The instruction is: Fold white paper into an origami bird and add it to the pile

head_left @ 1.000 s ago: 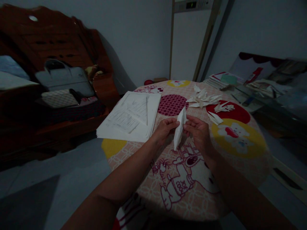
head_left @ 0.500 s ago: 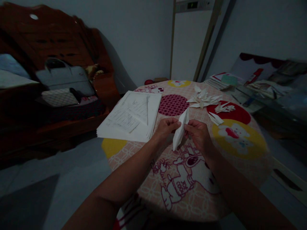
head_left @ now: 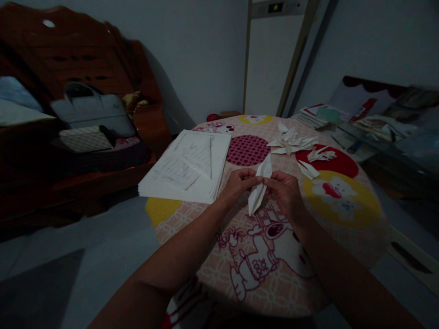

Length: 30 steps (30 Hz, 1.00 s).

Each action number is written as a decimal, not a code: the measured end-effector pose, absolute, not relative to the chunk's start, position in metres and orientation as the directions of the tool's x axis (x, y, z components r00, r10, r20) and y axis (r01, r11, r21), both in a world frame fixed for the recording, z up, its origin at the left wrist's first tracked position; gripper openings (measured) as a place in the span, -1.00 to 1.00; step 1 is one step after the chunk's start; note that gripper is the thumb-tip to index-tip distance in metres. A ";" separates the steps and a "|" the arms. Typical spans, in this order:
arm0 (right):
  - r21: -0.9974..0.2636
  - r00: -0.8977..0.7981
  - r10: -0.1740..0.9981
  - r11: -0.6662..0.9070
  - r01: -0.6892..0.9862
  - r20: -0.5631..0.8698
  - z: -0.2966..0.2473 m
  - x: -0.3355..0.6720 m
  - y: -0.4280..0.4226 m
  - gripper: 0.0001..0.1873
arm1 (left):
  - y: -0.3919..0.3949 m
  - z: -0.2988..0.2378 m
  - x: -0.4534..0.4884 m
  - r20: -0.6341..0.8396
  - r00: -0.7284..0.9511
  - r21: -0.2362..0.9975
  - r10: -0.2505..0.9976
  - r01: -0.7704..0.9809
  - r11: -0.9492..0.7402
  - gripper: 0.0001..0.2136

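The left hand (head_left: 243, 182) and right hand (head_left: 284, 188) are clamping a slender, folded white-paper form (head_left: 256, 200) (pointed at both ends) between them over the pink patterned tablecloth (head_left: 284, 292), while crumpled-looking white folded-paper pieces (head_left: 291, 142) are lying beyond.

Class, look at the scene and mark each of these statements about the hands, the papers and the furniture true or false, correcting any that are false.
1. The left hand and the right hand both hold one folded white paper. True.
2. The paper stack is on the right side of the table. False: the paper stack is on the left side.
3. A cluster of folded pieces lies beyond the hands, toward the right. True.
4. The tablecloth is plain black. False: the tablecloth is pinkish, with cartoon figures and coloured circles.
5. A handled bag rests on the wooden seat. True.
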State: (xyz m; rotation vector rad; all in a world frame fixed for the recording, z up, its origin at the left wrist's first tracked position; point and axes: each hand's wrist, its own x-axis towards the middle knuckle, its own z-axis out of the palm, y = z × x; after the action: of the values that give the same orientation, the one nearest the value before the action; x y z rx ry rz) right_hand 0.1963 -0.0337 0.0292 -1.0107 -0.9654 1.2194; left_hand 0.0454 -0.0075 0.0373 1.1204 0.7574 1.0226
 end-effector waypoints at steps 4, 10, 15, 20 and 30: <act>-0.963 0.096 0.995 0.066 -0.263 0.042 0.029 0.196 -0.034 -0.74 | -0.007 0.038 0.044 0.001 0.349 0.958 0.937 -0.268 0.099 -0.72; -0.961 0.097 0.995 0.042 -0.274 0.016 0.030 0.195 -0.034 -0.73 | -0.007 0.037 0.044 0.012 0.336 0.958 0.942 -0.274 0.085 -0.73; -0.960 0.087 0.996 0.040 -0.276 0.017 0.030 0.196 -0.035 -0.73 | -0.007 0.036 0.045 0.016 0.310 0.960 0.950 -0.270 0.072 -0.72; -0.964 0.082 0.996 0.044 -0.263 0.023 0.030 0.196 -0.035 -0.74 | -0.006 0.034 0.045 0.029 0.299 0.964 0.954 -0.261 0.052 -0.73; -0.968 0.097 0.995 0.052 -0.247 0.028 0.029 0.197 -0.034 -0.74 | -0.008 0.036 0.045 0.032 0.332 0.977 0.943 -0.210 0.041 -0.70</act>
State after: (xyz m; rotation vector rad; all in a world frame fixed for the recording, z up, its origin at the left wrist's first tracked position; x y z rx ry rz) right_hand 0.1974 -0.0337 0.0289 -1.0369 -0.9756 1.2210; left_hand 0.0447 -0.0080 0.0356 1.1903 0.8078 1.0484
